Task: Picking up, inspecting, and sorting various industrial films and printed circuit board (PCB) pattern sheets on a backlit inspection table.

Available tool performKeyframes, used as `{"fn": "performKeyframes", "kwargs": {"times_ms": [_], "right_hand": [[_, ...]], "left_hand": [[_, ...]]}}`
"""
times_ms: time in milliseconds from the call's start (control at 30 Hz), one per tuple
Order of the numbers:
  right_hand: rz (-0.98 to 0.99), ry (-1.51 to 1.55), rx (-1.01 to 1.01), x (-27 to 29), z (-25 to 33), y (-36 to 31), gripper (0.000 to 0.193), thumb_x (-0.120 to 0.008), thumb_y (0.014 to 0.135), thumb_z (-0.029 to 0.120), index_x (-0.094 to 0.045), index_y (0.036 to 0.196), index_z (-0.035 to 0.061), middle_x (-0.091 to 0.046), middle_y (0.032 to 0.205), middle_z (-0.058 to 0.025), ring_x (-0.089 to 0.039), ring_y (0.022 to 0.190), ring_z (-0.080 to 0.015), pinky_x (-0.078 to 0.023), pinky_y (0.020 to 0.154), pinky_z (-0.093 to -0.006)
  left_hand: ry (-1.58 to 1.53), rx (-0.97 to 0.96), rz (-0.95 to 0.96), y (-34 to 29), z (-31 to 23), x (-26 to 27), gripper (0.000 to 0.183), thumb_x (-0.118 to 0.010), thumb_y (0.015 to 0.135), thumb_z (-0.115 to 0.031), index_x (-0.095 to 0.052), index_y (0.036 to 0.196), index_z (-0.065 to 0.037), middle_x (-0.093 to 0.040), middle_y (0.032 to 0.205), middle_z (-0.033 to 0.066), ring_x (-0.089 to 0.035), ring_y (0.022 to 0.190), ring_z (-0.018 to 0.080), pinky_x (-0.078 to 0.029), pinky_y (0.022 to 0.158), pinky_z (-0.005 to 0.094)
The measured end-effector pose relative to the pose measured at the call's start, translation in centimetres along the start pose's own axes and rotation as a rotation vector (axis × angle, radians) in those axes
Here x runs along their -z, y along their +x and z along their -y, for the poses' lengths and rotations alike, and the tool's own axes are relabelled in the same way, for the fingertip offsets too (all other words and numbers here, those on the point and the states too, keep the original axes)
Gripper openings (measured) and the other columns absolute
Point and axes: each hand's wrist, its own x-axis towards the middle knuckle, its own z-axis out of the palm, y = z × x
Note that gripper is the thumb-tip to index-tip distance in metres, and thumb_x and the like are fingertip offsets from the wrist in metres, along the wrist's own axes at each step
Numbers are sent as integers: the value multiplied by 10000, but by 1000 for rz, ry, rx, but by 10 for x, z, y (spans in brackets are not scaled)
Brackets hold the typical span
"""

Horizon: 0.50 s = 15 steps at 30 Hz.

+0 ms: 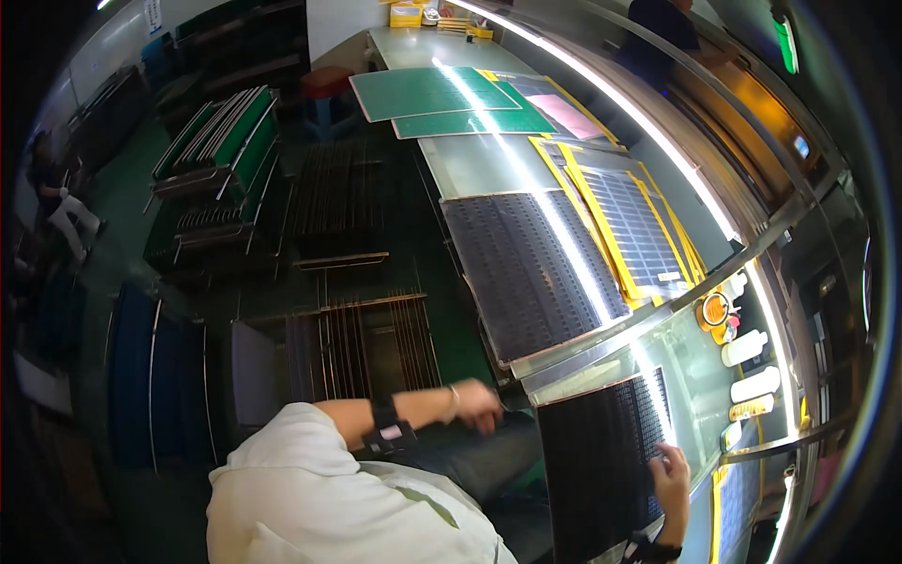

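Observation:
A dark panel [597,461] with a fine grid of marks lies on the lit bench in front of me. At its right side my right hand [669,465] rests its fingertips on or just above the surface, the fingers apart and slightly bent. My left hand [477,404] hangs in the air off the bench edge, left of the panel. Its fingers point down and are blurred, so their grip is unclear. Beyond a metal strip, a second dark panel [531,268] lies flat on the bench.
Green panels [432,94] and yellow-framed sheets [629,221] lie farther along the bench. White bottles [745,348] and a tape roll [716,310] line the right edge. Racks of panels [216,141] stand on the left. One person [66,202] is far left, another [658,38] beyond the bench.

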Motion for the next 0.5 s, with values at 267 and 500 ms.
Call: {"fn": "performKeyframes", "kwargs": {"times_ms": [267, 500], "right_hand": [[184, -135, 498, -99, 188, 54, 268, -708, 688, 160, -580, 895, 46, -601, 987, -133, -568, 972, -311, -446, 844, -385], [15, -310, 650, -219, 193, 86, 378, -694, 712, 174, -498, 987, 3, -464, 1251, -248, -464, 1155, -393, -430, 924, -412]], "left_hand": [[-390, -222, -839, 1, -54, 78, 487, -570, 831, -497, -617, 775, -16, -607, 645, 60, -570, 554, 152, -435, 532, 261], [-415, -239, -814, -22, -38, 64, 427, -629, 826, -424, -584, 665, -31, -566, 608, 43, -549, 557, 123, -455, 555, 251]]}}
